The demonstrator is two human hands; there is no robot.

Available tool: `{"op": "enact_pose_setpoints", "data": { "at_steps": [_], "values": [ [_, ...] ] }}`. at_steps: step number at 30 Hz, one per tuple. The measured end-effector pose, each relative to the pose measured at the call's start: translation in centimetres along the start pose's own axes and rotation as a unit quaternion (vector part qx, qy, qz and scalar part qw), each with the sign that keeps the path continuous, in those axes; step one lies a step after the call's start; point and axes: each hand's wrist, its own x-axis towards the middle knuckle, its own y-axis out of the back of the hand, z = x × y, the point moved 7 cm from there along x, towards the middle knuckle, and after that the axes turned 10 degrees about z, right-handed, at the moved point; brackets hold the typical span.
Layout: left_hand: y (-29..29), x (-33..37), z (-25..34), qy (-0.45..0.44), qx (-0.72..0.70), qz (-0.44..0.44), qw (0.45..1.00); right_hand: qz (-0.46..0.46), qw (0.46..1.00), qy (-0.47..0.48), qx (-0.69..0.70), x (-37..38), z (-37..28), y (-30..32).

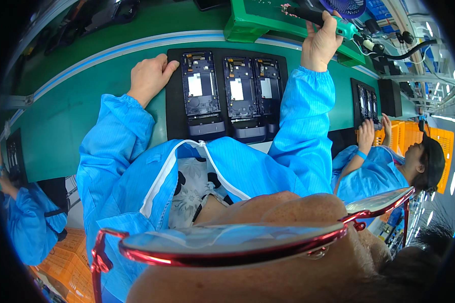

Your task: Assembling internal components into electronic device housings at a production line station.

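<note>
My left hand (150, 77) lies at the left edge of a black tray (175, 113), its fingers curled and its thumb over the tray's edge. Three opened phone housings (202, 86) are laid on this tray, each with a white patch and small parts at its far end. Up at the far right, my right hand (322, 44) is closed round a green and black electric screwdriver (345, 29). The tool is held nearly level, its black nose pointing left, away from the housings. Small pinkish bits show about its tip; I cannot make out what they are.
A green raised stand (247, 22) is beyond the tray, by a metal rail (136, 45). A purple fan (346, 6) stands at the far right. Co-workers in blue sit at right (374, 174) and left (30, 222), near orange crates (68, 257). Another tray (356, 103) lies right.
</note>
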Motion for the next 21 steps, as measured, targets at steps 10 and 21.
{"op": "enact_pose_setpoints", "data": {
  "at_steps": [10,21],
  "values": [
    [-1.7,0.4,-0.7,0.006,-0.012,-0.018,1.0,-0.038,0.999,-0.001,0.013,1.2,2.5,1.0],
    [-2.6,1.6,-3.1,0.177,-0.346,0.007,0.921,-0.063,0.997,-0.034,0.027,0.1,0.6,1.8]
  ]
}}
